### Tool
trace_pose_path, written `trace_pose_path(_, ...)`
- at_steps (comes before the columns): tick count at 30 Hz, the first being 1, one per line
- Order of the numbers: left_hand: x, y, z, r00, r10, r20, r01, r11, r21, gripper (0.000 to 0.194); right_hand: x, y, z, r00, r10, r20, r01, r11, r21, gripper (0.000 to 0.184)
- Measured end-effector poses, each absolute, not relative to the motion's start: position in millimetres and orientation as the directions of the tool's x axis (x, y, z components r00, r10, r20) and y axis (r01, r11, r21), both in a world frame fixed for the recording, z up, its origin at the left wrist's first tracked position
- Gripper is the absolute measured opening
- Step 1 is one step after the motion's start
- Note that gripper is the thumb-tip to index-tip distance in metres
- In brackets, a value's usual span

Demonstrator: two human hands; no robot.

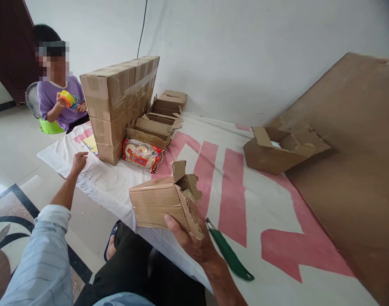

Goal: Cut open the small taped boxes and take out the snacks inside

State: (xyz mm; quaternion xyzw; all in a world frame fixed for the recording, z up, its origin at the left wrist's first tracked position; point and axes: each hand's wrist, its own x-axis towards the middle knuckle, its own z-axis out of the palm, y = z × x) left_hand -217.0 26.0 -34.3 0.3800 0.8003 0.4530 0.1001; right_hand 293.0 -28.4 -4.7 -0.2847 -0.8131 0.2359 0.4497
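Head view: the right hand (197, 244) clamps a brown rectangular cardboard box (154, 206) by its open, ragged end, over the white-and-red cloth-covered table's (271, 204) near edge; its closed end points left, toward the farther left hand (78, 163), empty, fingers half-curled.

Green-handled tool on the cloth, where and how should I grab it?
Probably by the middle of the green handle, from above, on its right: it lies flat, long and slim, narrow tip pointing away, with the right hand close on its left.
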Motion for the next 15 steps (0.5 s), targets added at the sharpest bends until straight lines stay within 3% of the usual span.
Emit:
trace_pose_path(4, -174, -26, -44, -0.721, 0.676, 0.149, 0.394, 0.223, 0.892, 0.033, 296, -30, -7, -0.447, 0.68, 0.581, 0.205, 0.71, -0.674, 0.016)
trace_pose_path(7, -127, -59, -51, -0.663, 0.739, 0.123, 0.333, 0.144, 0.932, 0.044, 298, -30, -9, -0.436, 0.677, 0.593, 0.158, 0.706, -0.69, 0.025)
trace_pose_path(11, -63, -79, -46, -0.48, 0.876, 0.046, 0.141, 0.025, 0.99, 0.065, 306, -30, -6, -0.432, 0.724, 0.538, 0.15, 0.646, -0.749, 0.034)
trace_pose_path(15, -15, -71, -36, -0.282, 0.956, -0.084, -0.04, 0.075, 0.996, 0.084, 319, -32, 2, -0.435, 0.772, 0.464, 0.151, 0.57, -0.808, 0.04)
